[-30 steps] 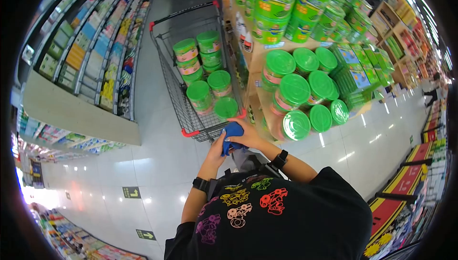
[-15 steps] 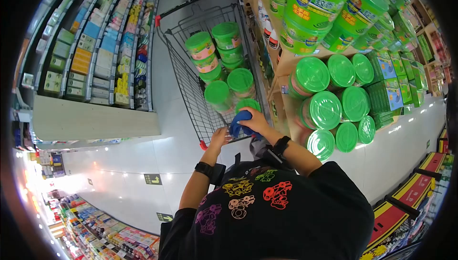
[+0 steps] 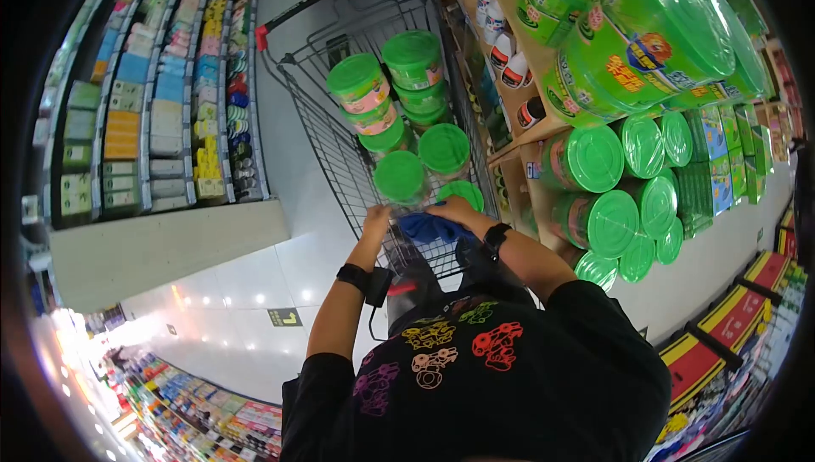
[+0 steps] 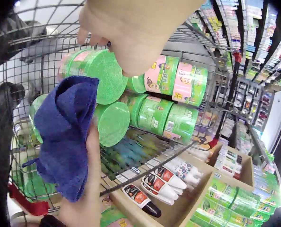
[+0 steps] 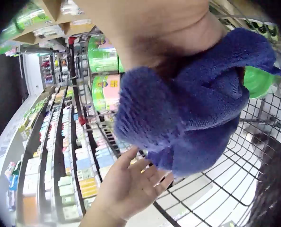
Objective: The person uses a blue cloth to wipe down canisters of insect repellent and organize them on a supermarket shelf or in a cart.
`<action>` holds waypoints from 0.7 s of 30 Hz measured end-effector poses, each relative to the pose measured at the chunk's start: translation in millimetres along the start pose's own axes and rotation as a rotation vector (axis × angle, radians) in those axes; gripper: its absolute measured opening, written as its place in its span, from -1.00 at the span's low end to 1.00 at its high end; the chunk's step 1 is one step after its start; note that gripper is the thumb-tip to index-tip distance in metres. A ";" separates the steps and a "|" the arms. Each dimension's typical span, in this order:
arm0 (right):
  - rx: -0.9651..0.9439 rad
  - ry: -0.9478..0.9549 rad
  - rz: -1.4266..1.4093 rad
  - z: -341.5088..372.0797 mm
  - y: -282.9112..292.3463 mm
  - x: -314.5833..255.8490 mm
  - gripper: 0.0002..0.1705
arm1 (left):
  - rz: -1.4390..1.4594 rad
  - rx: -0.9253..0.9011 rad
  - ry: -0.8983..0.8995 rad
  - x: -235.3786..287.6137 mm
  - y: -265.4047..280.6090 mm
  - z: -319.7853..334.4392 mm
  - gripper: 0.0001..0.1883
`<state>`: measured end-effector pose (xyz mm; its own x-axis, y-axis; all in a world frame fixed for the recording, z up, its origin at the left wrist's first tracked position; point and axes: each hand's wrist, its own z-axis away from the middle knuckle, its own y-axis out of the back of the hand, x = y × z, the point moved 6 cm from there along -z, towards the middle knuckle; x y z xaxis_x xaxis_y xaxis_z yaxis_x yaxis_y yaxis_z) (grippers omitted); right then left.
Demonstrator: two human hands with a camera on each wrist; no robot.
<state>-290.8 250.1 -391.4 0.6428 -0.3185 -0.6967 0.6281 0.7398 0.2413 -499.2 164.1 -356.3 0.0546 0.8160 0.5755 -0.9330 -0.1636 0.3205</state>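
Shelving (image 3: 170, 246) is ranged along the upper left of the frame. At centre, one blue cloth (image 3: 427, 229) is gripped by the right hand (image 3: 456, 209) over one cart (image 3: 327, 161), where five topmost green lids (image 3: 444, 148) are seen; the left hand (image 3: 376, 222) is held empty, fingers outstretched, nearby.

Blue cloth (image 5: 192, 118), plush, bunched, in right hand (image 3: 454, 210)

The cloth (image 5: 197, 120) is plain deep blue; the tubs (image 3: 355, 78) are green with pink labels (image 4: 183, 86); the shirt (image 3: 526, 411) is black with purple, yellow, red and green cartoon drawings (image 3: 497, 350).
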 end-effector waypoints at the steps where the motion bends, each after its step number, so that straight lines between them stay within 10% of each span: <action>1: -0.003 -0.051 -0.027 -9.9 -4.4 5.6 -0.19 | 0.037 0.027 0.027 14.8 4.7 -2.1 -0.45; 4: 0.016 -0.044 -0.490 -37.5 -23.9 21.4 -0.27 | -0.124 0.086 -0.074 2.2 26.1 -88.5 -0.39; 11: 0.215 -0.187 -0.209 -68.8 -53.6 18.5 0.29 | -0.370 -0.046 -0.160 21.7 23.3 -213.4 -0.22; 21: 0.214 -0.445 -0.089 -70.6 -81.2 4.3 0.53 | -0.228 -0.401 -0.038 -16.1 -35.1 -269.9 -0.48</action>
<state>-370.1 230.5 -461.6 0.6781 -0.6315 -0.3760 0.7349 0.5749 0.3598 -563.3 306.4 -579.9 0.2809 0.7838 0.5539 -0.9590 0.2514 0.1306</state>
